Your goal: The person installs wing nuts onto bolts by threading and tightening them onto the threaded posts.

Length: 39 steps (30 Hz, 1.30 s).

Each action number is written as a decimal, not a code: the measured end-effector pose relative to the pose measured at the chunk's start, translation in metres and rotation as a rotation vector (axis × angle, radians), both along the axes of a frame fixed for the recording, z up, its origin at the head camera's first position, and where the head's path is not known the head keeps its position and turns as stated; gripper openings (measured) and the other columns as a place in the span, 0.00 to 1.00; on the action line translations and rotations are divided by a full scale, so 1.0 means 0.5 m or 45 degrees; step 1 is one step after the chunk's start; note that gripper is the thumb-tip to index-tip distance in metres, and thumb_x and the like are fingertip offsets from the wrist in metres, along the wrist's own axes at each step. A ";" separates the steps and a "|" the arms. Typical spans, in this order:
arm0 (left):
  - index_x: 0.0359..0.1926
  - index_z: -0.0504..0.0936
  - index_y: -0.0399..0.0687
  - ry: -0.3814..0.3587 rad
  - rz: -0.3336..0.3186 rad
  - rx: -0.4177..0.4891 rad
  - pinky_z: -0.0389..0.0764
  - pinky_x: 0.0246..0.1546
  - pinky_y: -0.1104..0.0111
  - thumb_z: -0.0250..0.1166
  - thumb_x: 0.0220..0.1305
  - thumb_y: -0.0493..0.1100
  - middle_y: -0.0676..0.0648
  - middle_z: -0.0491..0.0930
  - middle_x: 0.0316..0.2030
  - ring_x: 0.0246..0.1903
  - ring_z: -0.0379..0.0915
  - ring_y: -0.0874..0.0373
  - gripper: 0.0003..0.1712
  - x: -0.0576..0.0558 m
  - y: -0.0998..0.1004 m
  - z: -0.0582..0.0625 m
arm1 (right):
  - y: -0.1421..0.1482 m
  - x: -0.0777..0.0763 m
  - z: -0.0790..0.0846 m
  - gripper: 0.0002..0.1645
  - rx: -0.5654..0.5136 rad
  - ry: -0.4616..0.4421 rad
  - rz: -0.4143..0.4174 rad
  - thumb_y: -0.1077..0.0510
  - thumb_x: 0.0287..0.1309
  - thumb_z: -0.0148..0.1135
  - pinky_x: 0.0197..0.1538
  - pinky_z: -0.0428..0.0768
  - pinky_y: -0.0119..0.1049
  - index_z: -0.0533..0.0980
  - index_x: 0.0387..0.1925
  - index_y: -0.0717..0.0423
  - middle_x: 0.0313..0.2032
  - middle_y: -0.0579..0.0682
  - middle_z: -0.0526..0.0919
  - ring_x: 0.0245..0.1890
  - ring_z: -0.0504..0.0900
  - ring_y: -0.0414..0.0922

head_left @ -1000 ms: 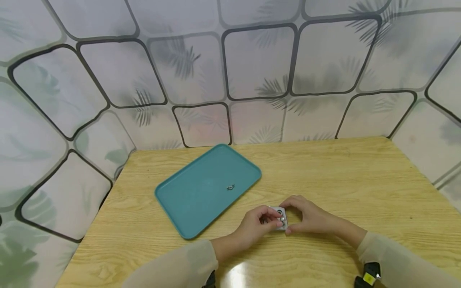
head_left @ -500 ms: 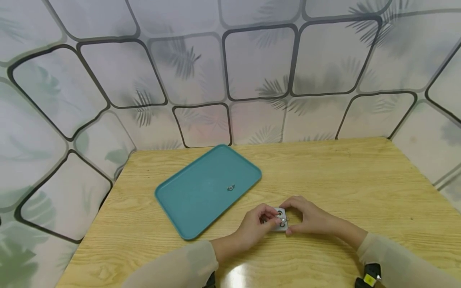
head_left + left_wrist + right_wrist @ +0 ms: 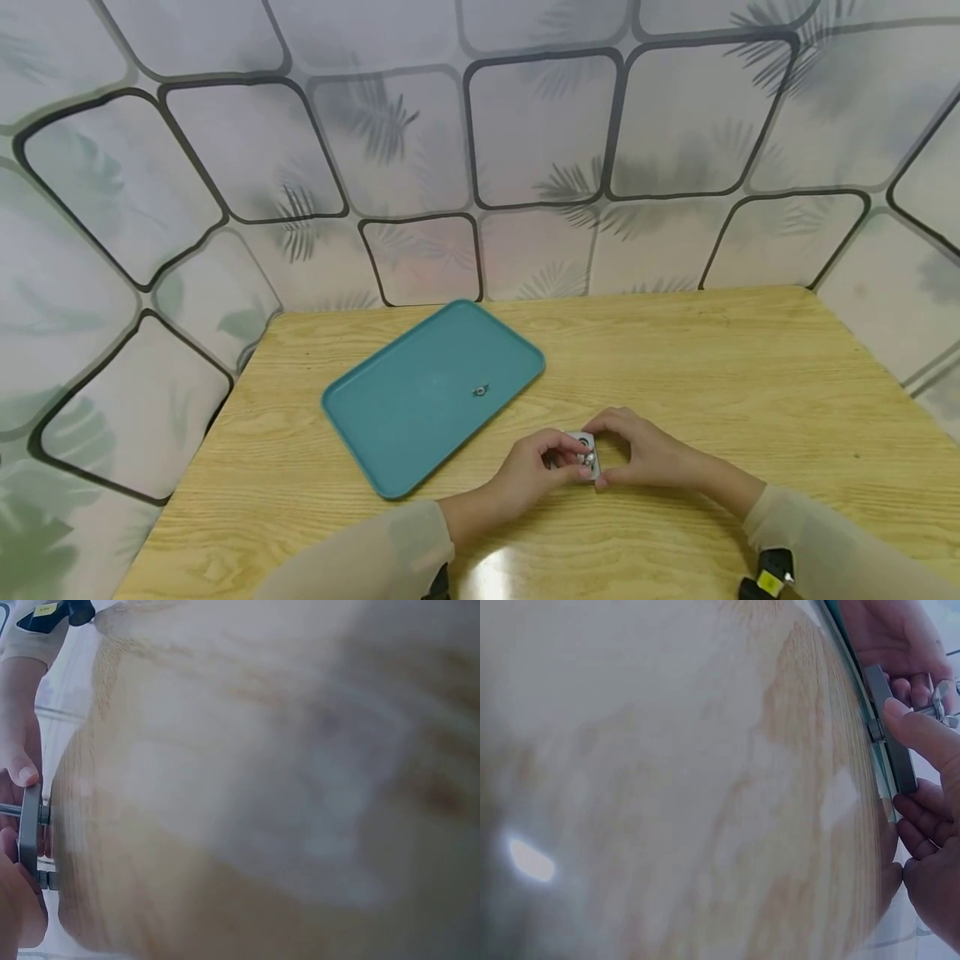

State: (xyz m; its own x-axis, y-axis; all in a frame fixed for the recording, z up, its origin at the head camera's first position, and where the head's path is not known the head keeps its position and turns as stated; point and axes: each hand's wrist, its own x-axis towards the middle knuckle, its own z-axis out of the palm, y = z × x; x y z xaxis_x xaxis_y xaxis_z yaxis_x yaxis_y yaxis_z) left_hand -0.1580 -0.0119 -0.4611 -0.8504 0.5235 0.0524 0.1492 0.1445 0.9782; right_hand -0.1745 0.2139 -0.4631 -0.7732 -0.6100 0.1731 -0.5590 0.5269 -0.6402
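A small grey metal plate point(image 3: 594, 468) lies between the two hands in the head view. My right hand point(image 3: 651, 450) holds it at its right side, thumb at the near corner and a finger at the far one. A wing nut point(image 3: 942, 705) sits on a bolt rising from the plate, shown in the right wrist view. My left hand point(image 3: 531, 468) pinches at this wing nut with thumb and index finger, covering the plate's left part. Bolt heads point(image 3: 46, 880) show under the plate in the left wrist view.
A teal tray point(image 3: 405, 400) lies left of the hands, with one loose wing nut point(image 3: 480, 390) on it. Both rest on a wooden table point(image 3: 720, 375). A patterned curtain point(image 3: 540, 133) stands behind the table.
The left thumb and index finger have shifted back and forth around the wing nut, and the nut's wings look turned. The right hand and tray stay in place.
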 end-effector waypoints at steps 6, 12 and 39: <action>0.44 0.83 0.46 0.052 -0.045 -0.039 0.73 0.33 0.77 0.70 0.56 0.40 0.52 0.76 0.33 0.30 0.68 0.70 0.14 0.005 -0.003 0.001 | 0.001 0.001 -0.002 0.32 0.004 0.000 0.009 0.43 0.45 0.74 0.52 0.71 0.40 0.74 0.51 0.48 0.49 0.42 0.76 0.50 0.70 0.40; 0.42 0.82 0.45 -0.012 0.025 -0.020 0.69 0.30 0.78 0.65 0.61 0.40 0.50 0.77 0.33 0.29 0.67 0.68 0.09 0.005 -0.002 0.000 | -0.001 0.001 -0.003 0.33 0.003 -0.020 -0.001 0.43 0.44 0.74 0.53 0.71 0.41 0.73 0.51 0.47 0.49 0.42 0.76 0.51 0.70 0.40; 0.41 0.82 0.45 0.016 0.072 -0.008 0.72 0.34 0.77 0.71 0.53 0.38 0.47 0.77 0.38 0.31 0.68 0.68 0.13 0.019 0.007 0.005 | 0.000 0.000 -0.001 0.33 0.024 -0.011 0.008 0.43 0.45 0.73 0.54 0.71 0.45 0.73 0.51 0.49 0.50 0.42 0.76 0.51 0.70 0.41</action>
State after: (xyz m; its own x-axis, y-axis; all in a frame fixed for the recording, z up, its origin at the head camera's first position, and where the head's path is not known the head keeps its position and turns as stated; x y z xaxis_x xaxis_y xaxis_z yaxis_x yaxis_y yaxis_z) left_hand -0.1484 -0.0084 -0.4584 -0.8779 0.4751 0.0600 0.1526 0.1588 0.9754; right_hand -0.1746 0.2140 -0.4636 -0.7708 -0.6179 0.1549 -0.5570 0.5357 -0.6347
